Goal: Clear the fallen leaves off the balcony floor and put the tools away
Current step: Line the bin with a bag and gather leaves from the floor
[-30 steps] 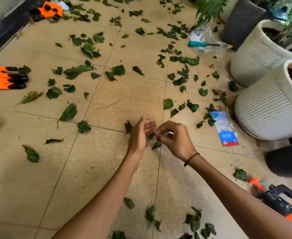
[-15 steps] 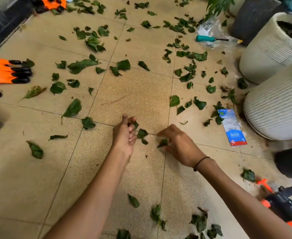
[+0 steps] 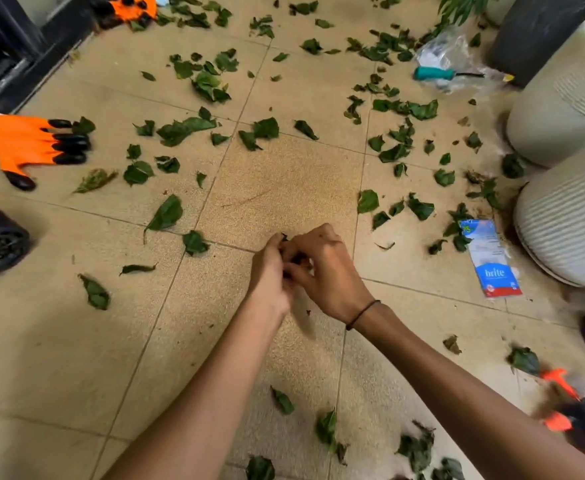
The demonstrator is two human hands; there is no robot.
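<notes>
Green leaves (image 3: 293, 259) are pinched between left hand (image 3: 270, 268) and right hand (image 3: 325, 268).

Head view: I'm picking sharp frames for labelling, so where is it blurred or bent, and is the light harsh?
Head view: the two hands, left hand and right hand, are smeared by motion, so the leaf bits between them are unclear; the orange tool at lower right is blurred too; the white pots bulge from wide-angle distortion; light is soft and even, with no glare on the floor.

"brite" on blue-white packet (image 3: 493, 259)
</notes>
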